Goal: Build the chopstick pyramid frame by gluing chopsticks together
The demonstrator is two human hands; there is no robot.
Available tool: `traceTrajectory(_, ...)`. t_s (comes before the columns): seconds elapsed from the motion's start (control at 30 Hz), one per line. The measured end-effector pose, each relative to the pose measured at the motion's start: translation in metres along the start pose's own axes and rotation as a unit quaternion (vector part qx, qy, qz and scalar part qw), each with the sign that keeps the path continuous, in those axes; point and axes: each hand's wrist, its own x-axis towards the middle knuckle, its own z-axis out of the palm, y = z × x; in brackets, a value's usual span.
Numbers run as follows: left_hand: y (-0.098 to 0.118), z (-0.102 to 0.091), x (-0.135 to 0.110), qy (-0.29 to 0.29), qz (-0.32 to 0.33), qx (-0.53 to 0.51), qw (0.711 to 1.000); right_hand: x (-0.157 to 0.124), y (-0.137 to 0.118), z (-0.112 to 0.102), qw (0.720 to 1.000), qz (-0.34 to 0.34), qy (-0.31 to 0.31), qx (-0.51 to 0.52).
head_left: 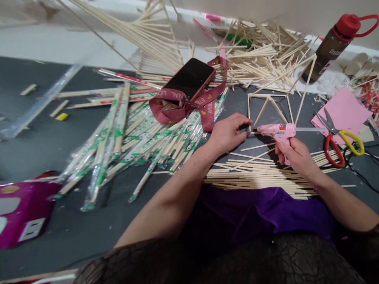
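My right hand (297, 154) grips a pink hot glue gun (281, 132) by its handle, with a clear glue stick (310, 129) poking out of its back. The gun's nozzle points left, at the lower left corner of a frame of thin wooden sticks (260, 95). At that same corner, the thumb and fingertips of my left hand (226, 133) pinch the frame. Whether the nozzle touches the wood I cannot tell. Loose thin sticks (254, 177) lie in a layer below both hands, near a purple cloth (266, 205).
Paper-wrapped chopsticks (148, 142) spread left, under a phone (191, 81) with a red lanyard (168, 108). Scissors (333, 134) rest on pink paper (346, 110) at right, beside a black cable (359, 173). Behind are a stick pile (266, 59) and a bottle (330, 49). A magenta box (26, 213) sits left.
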Motion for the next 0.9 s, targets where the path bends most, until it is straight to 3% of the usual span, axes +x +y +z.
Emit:
traceTrajectory(0.67,0.002,0.001,0.000,-0.002,-0.021,0.019,1.000,-0.008,0.001,-0.004,0.999,-0.028,-0.015,-0.031)
traceTrajectory(0.9,0.000,0.001,-0.001,0.012,-0.012,0.009,1.000,-0.028,-0.009,-0.016,0.996,-0.066,-0.052,0.010)
